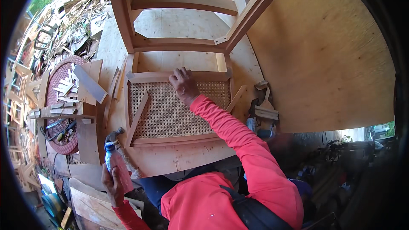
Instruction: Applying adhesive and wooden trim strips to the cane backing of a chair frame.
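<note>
A wooden chair frame (179, 46) lies on the workbench, its back panel of woven cane (170, 117) facing up. My right hand (185, 86) is on the rail (149, 77) along the panel's far edge, fingers curled; whether anything is under them is hidden. At the bench's near left, my left hand (113, 184) is wrapped around a clear plastic bottle (120, 165) with a blue cap, held upright and slightly tilted. Just beyond the bottle lies a hammer (115, 134). Loose wood strips (137, 117) rest across the cane panel's left side and at its right edge.
A round woven seat (54, 142) at the left bears wood offcuts (67, 85) and hand tools. A curved plywood sheet (324, 59) stands along the right. Near the bench's right edge are a nail gun-like tool (266, 113) and a bottle (251, 123). Debris covers the ground far left.
</note>
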Demonstrator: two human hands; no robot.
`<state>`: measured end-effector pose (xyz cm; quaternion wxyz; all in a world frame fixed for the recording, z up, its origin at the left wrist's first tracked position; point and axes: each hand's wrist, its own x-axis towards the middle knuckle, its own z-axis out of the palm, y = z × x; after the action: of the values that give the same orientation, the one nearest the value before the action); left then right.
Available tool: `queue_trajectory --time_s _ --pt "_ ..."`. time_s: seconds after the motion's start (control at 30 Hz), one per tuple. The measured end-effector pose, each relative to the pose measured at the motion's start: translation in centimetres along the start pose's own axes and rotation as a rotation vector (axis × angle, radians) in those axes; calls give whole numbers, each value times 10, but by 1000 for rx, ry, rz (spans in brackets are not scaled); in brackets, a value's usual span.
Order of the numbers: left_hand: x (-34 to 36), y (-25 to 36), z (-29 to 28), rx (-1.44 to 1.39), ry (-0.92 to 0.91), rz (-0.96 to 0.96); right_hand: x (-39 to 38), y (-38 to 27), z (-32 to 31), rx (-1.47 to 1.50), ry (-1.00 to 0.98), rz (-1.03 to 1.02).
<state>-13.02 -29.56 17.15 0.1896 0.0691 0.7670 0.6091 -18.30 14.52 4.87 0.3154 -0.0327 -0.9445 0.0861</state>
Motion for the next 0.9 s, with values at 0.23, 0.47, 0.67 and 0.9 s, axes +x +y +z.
queue_trajectory --time_s 0.23,0.47,0.67,0.9 --pt "4 -39 -22 254 51 75 -17 30 15 187 187 12" --pt "-5 -9 -5 252 57 145 -16 18 22 240 176 4" --pt "-13 -10 -8 93 112 125 -15 18 18 291 118 23" --pt "-30 -7 -10 -128 151 63 -3 -8 -3 158 204 8"
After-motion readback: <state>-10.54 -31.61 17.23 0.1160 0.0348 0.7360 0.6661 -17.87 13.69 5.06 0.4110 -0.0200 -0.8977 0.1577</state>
